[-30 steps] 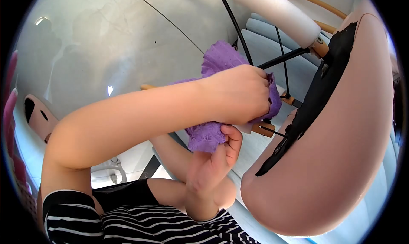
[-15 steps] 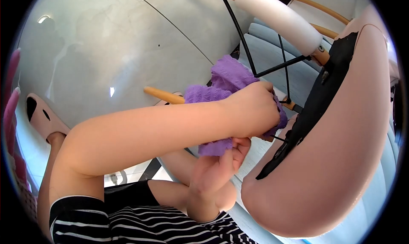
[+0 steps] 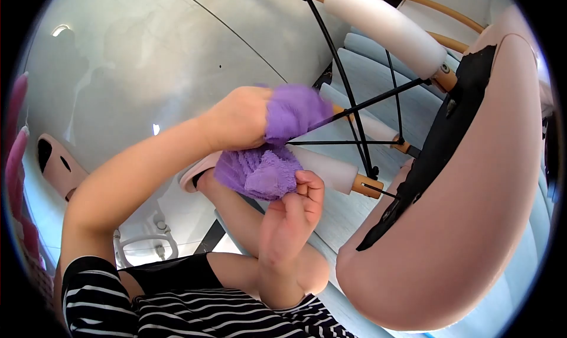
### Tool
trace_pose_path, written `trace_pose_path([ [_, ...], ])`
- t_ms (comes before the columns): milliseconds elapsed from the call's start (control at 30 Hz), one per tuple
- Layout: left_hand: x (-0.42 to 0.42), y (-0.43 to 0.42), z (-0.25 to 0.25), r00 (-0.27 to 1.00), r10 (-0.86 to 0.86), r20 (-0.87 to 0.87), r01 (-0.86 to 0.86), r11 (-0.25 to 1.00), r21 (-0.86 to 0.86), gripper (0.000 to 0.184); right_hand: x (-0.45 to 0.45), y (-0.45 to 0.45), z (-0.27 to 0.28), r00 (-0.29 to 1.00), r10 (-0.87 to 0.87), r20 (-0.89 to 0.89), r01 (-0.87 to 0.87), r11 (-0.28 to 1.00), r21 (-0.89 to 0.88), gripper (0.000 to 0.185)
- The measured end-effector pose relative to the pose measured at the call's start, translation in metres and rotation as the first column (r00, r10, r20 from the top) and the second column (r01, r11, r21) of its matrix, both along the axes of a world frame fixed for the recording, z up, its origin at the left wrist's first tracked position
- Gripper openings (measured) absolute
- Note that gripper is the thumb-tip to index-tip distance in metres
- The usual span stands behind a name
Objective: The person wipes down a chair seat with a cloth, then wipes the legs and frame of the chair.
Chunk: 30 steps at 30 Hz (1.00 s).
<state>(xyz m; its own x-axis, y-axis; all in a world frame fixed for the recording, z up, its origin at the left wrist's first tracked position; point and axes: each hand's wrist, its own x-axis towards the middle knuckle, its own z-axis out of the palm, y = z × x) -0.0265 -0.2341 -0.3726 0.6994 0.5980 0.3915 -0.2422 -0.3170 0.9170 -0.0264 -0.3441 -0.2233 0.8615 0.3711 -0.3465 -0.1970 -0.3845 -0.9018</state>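
Note:
A fuzzy purple cloth [image 3: 257,170] is bunched around a leg of an overturned chair. My left hand [image 3: 242,118] is closed on the cloth's upper part, near the crossing black metal rods [image 3: 378,102]; its fingertips are hidden. Below it, my right hand [image 3: 298,205] pinches the cloth's lower edge with bent fingers. The white-wrapped chair leg [image 3: 331,168] runs from the cloth to a wooden end by the seat. The chair's pink padded seat [image 3: 460,220] lies on its side at the right, its black underside [image 3: 437,137] facing my hands.
Another white-wrapped leg [image 3: 384,25] crosses the upper right. Light blue slatted cushioning [image 3: 366,72] lies beneath the chair. Pale glossy floor [image 3: 147,72] spreads to the left, with a pink slipper [image 3: 62,167] on it. A white looped object [image 3: 147,237] stands near my legs.
My left hand has moved left, away from the seat, drawing the purple cloth with it and uncovering the leg's white wrap and wooden end. My right hand has shifted slightly left.

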Motion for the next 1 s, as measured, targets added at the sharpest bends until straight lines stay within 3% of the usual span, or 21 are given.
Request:
trace_pose_path([
  [33,-0.003,-0.006,0.000,0.992,-0.077,-0.105,0.059,0.985,-0.161,0.039,-0.002,0.001,0.001,1.000,-0.005,-0.008,0.005,1.000,-0.015,0.036],
  [67,0.006,-0.010,0.001,0.994,0.046,-0.100,-0.086,0.890,-0.449,0.032,-0.002,0.002,0.001,1.000,-0.008,-0.015,0.007,1.000,-0.028,0.036],
  [133,0.022,0.003,0.014,0.993,0.106,0.044,-0.009,0.456,-0.890,0.027,-0.002,0.003,0.002,1.000,0.023,-0.021,-0.023,1.000,-0.002,0.037],
  [167,0.027,0.011,0.022,0.982,0.161,0.096,0.068,0.169,-0.983,0.027,-0.003,0.003,0.002,0.999,0.033,-0.024,-0.033,0.999,0.016,0.037],
  [200,0.022,0.027,0.038,0.989,0.005,0.148,0.148,-0.092,-0.985,0.027,-0.003,0.003,0.001,0.999,0.035,-0.020,-0.035,0.999,0.034,0.037],
  [300,0.034,0.046,0.080,0.974,0.056,0.219,0.226,-0.236,-0.945,0.025,-0.001,0.003,0.002,0.999,0.049,0.003,-0.049,0.996,0.073,0.036],
  [367,0.051,0.041,0.090,0.977,0.121,0.175,0.196,-0.183,-0.963,0.023,0.000,0.005,0.005,0.998,0.054,0.026,-0.056,0.995,0.088,0.036],
  [500,0.051,0.012,0.070,0.951,-0.009,0.309,0.297,0.308,-0.904,0.015,0.002,0.003,-0.001,1.000,0.007,-0.007,-0.007,1.000,0.013,0.033],
  [533,0.047,0.012,0.062,0.930,-0.133,0.343,0.367,0.299,-0.881,0.017,0.001,0.002,-0.001,1.000,0.007,-0.020,-0.008,1.000,-0.009,0.032],
  [633,0.039,0.019,0.057,0.894,-0.264,0.362,0.405,0.126,-0.906,0.017,-0.001,0.001,-0.003,0.999,0.021,-0.025,-0.021,0.999,-0.030,0.031],
  [733,0.042,0.013,0.060,0.928,-0.079,0.363,0.370,0.101,-0.924,0.017,-0.002,0.006,-0.004,0.999,0.038,-0.022,-0.038,0.999,-0.024,0.031],
  [833,0.049,0.031,0.066,0.958,0.039,0.284,0.283,0.015,-0.959,0.019,-0.001,0.007,-0.002,0.999,0.045,-0.013,-0.045,0.999,0.013,0.032],
  [867,0.048,0.038,0.070,0.953,0.093,0.290,0.298,-0.095,-0.950,0.024,-0.001,0.007,-0.002,0.999,0.047,-0.010,-0.047,0.998,0.032,0.033],
  [1000,0.055,0.073,0.054,0.940,0.311,0.139,0.198,-0.165,-0.966,0.022,0.002,0.014,-0.004,0.999,0.021,0.048,-0.024,0.998,0.058,0.033],
])
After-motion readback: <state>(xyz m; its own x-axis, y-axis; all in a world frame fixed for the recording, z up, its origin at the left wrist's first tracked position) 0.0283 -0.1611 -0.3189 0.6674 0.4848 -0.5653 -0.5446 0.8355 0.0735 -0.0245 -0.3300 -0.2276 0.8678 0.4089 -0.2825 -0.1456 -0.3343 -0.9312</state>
